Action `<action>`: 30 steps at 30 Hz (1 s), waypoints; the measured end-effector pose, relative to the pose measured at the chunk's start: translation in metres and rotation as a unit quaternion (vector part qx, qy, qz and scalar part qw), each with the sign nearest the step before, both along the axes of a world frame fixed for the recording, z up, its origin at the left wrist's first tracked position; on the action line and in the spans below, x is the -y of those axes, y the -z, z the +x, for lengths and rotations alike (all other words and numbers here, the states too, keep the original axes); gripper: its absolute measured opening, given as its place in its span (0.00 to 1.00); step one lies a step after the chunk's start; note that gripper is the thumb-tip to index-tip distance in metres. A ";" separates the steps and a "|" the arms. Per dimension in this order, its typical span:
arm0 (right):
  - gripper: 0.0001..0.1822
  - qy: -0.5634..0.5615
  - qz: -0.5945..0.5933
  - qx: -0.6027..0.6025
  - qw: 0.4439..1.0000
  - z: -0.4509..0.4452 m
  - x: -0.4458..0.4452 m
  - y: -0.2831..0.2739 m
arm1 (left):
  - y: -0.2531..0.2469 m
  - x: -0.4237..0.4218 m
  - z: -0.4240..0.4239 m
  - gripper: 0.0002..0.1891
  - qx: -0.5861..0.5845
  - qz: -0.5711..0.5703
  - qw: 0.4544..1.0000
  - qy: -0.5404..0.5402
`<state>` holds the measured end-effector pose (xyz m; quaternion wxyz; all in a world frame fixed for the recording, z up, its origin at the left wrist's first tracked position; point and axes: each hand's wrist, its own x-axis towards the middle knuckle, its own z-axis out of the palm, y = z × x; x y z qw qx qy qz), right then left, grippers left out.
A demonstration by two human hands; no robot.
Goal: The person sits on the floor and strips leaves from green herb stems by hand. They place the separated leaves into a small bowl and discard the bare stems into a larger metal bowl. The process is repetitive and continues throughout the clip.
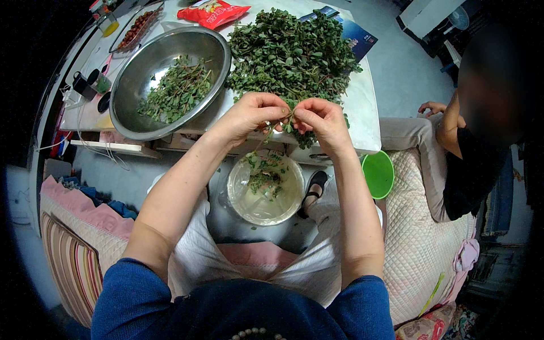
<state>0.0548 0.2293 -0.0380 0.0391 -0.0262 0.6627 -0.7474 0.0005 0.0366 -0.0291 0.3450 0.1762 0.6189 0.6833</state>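
Observation:
My left hand point(263, 114) and my right hand point(321, 121) meet at the table's near edge, both pinching one leafy green sprig point(290, 117) between thumb and fingers. Just beyond them a large heap of leafy green stems point(293, 51), which look like purslane, covers much of the white table. Left of the heap, a wide stainless steel bowl point(121, 100) is tilted and holds a smaller pile of the same stems point(178, 91). Below my hands, on the floor between my legs, stands a bin lined with clear plastic point(238, 204), with plant scraps point(265, 180) inside.
A red snack packet point(212, 13) and a tray of small reddish-brown fruits point(138, 29) lie at the back. A black-lidded jar point(100, 80) is left of the bowl. A green bucket point(378, 175) stands right of the table, beside a seated person point(471, 170) on a quilted seat.

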 end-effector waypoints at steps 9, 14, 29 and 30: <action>0.08 -0.032 0.026 -0.006 0.999 0.002 0.002 -0.002 | 0.004 0.001 -0.001 0.06 -0.065 0.011 0.998 0.005; 0.07 -0.056 0.041 0.000 0.998 0.005 0.003 -0.007 | 0.005 0.004 -0.001 0.05 -0.032 0.025 0.999 0.031; 0.09 -0.055 0.090 -0.012 0.994 0.004 -0.003 -0.005 | 0.000 0.003 0.002 0.06 0.091 0.015 0.995 0.043; 0.09 -0.052 0.098 -0.008 0.994 0.004 -0.003 -0.005 | 0.000 0.002 0.003 0.05 0.092 0.021 0.994 0.047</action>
